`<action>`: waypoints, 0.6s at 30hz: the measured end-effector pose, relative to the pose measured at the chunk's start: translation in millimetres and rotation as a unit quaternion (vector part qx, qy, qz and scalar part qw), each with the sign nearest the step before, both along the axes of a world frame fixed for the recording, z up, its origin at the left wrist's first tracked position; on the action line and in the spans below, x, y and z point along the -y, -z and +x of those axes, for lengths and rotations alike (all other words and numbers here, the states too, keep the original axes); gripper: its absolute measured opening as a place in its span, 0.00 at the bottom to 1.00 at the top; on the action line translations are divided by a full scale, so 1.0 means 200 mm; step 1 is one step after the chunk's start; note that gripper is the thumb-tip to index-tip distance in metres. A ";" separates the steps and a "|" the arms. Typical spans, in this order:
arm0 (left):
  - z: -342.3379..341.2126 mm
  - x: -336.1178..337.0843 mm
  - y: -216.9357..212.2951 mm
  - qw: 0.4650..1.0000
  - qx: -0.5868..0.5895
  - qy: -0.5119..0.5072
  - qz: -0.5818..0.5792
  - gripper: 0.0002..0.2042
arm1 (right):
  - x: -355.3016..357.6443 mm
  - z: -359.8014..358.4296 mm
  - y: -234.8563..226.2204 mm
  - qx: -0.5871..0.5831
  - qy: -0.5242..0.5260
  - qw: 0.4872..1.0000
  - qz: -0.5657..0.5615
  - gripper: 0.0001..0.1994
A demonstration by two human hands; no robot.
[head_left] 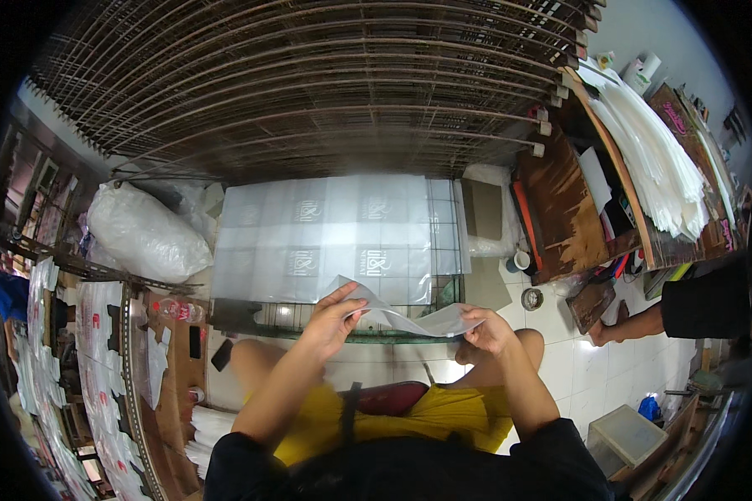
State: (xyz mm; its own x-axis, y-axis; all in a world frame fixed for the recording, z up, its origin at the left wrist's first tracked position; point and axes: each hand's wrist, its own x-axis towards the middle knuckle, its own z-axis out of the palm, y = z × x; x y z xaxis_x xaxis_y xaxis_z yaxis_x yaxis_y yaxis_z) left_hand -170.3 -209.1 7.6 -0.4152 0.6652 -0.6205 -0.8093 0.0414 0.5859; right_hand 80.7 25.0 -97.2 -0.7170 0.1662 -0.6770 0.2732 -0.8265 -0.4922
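Observation:
Between my two hands a frosted, see-through plastic bag (409,317) is stretched, bowed and sagging in the middle. My left hand (334,317) pinches its left end, thumb over fingers. At the other end, my right hand (489,331) grips the edge between thumb and fingers. Just beyond them a low wire rack (449,213) carries flat translucent plastic bags (326,217) with white printing, laid side by side. The held bag hangs over the rack's near edge.
Tall stacked wire racks (326,92) rise behind. A bulging clear sack (146,234) lies left, near a plastic bottle (178,311) and a phone (195,342). White sheets (643,150) are piled on a wooden shelf at right. Another person's leg (631,326) is at the right.

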 end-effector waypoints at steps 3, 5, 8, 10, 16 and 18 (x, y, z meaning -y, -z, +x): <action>-0.07 -0.12 0.17 0.999 0.024 -0.025 -0.035 0.28 | -0.12 -0.16 -0.07 0.055 -0.018 0.998 0.020 0.22; -0.15 -0.26 0.29 0.999 0.036 -0.012 -0.032 0.30 | -0.31 -0.21 0.02 0.033 0.003 0.999 0.020 0.22; -0.25 -0.49 0.36 1.000 0.015 0.004 -0.024 0.29 | -0.61 -0.31 0.05 0.037 0.030 0.997 0.056 0.22; -0.32 -0.64 0.41 1.000 -0.006 0.000 -0.030 0.28 | -0.77 -0.39 0.01 0.059 0.035 0.993 0.098 0.22; -0.44 -0.92 0.49 0.984 -0.178 0.017 -0.002 0.28 | -1.05 -0.52 -0.06 -0.016 0.098 0.970 0.223 0.18; -0.44 -0.97 0.51 0.971 -0.237 0.040 -0.001 0.28 | -1.11 -0.52 -0.01 -0.012 0.086 0.963 0.255 0.17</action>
